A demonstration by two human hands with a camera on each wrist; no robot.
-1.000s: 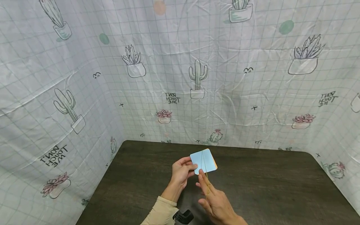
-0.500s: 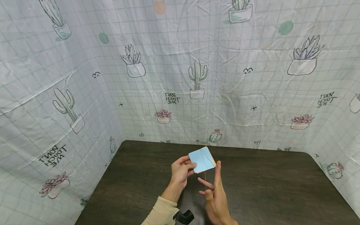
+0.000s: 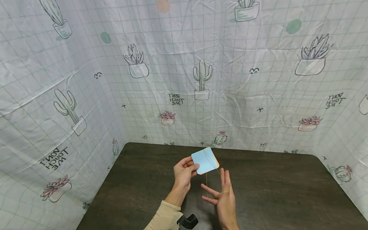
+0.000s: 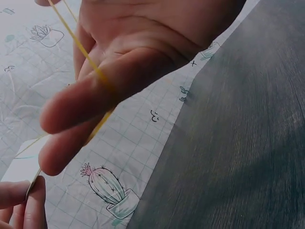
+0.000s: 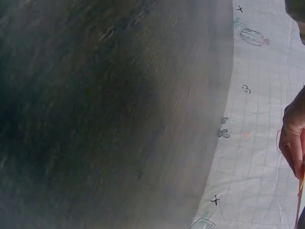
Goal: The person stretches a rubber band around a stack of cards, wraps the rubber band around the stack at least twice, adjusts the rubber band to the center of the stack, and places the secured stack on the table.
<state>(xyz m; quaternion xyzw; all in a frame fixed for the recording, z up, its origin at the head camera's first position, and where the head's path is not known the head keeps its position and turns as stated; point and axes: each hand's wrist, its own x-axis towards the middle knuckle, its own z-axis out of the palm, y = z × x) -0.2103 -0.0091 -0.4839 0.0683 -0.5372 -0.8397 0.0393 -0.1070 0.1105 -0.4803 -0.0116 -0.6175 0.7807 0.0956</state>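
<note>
A stack of square cards (image 3: 202, 162), light blue on top with an orange edge showing, is pinched by my left hand (image 3: 182, 176) between thumb and fingers. Across the cards runs a thin yellow rubber band (image 4: 76, 42), stretched down to my right hand (image 3: 226, 202). The right hand's fingers are spread and fairly straight, with the band looped around some of them. The left wrist view shows the right hand large and close, the band wrapped about its fingers. At lower left there, fingertips hold the card edge. The right wrist view catches only part of a hand at its right border.
A dark wood-grain table (image 3: 273, 188) lies beneath both hands. Behind and beside it hangs a white grid curtain (image 3: 230, 80) printed with cacti. A black strap-like device (image 3: 188, 221) is at the left wrist, by a beige sleeve (image 3: 165, 215).
My right hand has swung from below the cards to their lower right, fingers spreading and drawing the band toward the cards' right corner. The left hand and cards have shifted slightly up and left.
</note>
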